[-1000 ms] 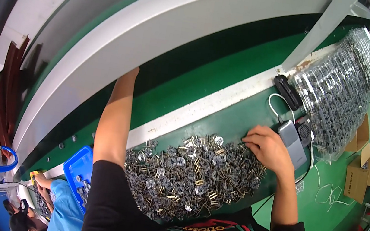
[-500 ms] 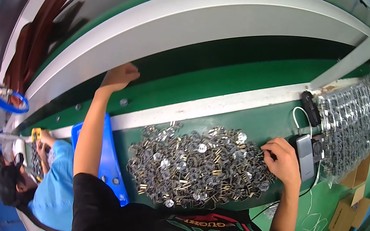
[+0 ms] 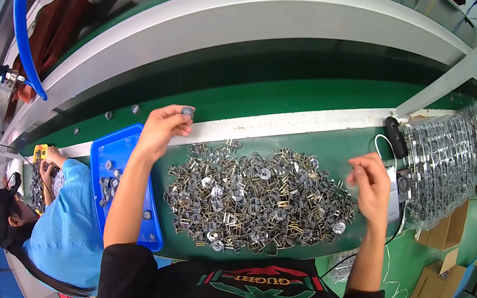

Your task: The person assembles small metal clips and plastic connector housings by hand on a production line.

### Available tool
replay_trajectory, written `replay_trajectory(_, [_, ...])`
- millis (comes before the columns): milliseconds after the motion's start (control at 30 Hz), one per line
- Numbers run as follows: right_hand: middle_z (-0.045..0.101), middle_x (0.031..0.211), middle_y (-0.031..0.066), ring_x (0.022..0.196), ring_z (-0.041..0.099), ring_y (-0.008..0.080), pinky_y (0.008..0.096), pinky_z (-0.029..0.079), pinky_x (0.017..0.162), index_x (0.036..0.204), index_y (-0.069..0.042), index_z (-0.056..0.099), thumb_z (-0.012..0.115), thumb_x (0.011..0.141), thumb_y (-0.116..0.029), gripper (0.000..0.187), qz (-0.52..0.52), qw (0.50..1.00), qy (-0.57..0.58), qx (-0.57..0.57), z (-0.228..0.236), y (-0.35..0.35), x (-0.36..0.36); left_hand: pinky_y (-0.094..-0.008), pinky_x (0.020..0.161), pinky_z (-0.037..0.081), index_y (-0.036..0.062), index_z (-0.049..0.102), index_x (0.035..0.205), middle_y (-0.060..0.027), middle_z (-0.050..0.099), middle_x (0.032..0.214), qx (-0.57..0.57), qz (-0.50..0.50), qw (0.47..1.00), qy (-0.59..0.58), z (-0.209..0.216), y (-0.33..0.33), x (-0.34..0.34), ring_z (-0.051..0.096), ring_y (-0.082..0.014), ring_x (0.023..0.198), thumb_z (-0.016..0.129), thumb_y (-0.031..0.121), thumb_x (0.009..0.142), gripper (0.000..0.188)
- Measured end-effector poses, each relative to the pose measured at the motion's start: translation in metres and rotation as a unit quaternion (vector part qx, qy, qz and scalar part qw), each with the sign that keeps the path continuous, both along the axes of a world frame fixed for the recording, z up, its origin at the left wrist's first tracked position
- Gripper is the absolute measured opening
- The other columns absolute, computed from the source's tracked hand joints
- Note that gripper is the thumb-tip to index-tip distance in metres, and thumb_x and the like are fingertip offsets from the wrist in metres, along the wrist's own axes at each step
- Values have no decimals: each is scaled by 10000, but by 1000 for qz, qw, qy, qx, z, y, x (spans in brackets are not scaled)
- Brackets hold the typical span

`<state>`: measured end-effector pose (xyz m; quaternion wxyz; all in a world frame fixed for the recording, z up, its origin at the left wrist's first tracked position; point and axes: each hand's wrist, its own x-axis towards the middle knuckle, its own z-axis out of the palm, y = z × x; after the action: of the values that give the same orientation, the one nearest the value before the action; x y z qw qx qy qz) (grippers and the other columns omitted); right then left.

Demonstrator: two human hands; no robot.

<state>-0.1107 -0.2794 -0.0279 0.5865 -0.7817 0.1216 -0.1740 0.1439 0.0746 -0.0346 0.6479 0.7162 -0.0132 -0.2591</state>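
Note:
Pinched between the fingertips of my left hand (image 3: pixel 162 130) is a small round grey part (image 3: pixel 188 110), held over the white ledge above the blue tray. My right hand (image 3: pixel 371 187) hovers at the right end of the pile, thumb and fingers drawn together; whatever they hold, if anything, is too small to make out. Between my arms on the green table lies a wide heap of small metal-pronged parts (image 3: pixel 258 203), with several shiny discs among them. The blue tray (image 3: pixel 156 198), partly behind my left forearm, contains several round grey parts (image 3: pixel 107 191).
Beyond the white ledge (image 3: pixel 291 117) runs a green strip with a few round parts (image 3: pixel 136 109). At right are a grey power bank (image 3: pixel 393 199), cables, and stacked clear plastic trays (image 3: pixel 438 163). Cardboard boxes (image 3: pixel 434 289) stand lower right. A co-worker in blue (image 3: pixel 70 217) sits at left.
My left hand has come back from the green strip toward the tray and now shows a round part. My right hand has lifted slightly off the pile's edge. The view has shifted.

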Motion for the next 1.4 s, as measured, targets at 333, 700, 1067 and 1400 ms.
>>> replay_trajectory(333, [623,917,73,717,598,117,206,506,658,972,6,686,695,795,33,179,85,986,-143,0,14,101,43,-249,690,541,-29,574,1223,-93,683,864,-136,-106,983,59,26,-84,-103,657,-139,743,660,-3,848,385])
replay_trajectory(700, [636,895,100,759,648,190,278,522,622,934,-1,682,721,742,33,199,75,977,-191,-53,26,93,44,-195,599,478,76,630,1229,-37,601,813,-46,-218,963,-155,30,-89,-132,599,-55,654,728,-33,712,537])
replay_trajectory(1067, [594,818,67,681,565,222,315,452,554,843,-11,654,742,676,33,193,124,948,-216,-199,35,90,43,-216,593,493,37,659,1163,-47,603,842,-23,-283,940,-191,48,-91,-133,610,-84,685,717,-71,690,488])
replay_trajectory(1400, [600,816,84,683,588,217,293,468,540,852,5,652,711,646,87,229,103,935,-247,-231,28,93,48,-213,614,504,4,656,1147,-51,583,820,50,-312,932,-177,64,-94,-127,613,-86,692,719,-66,714,443])
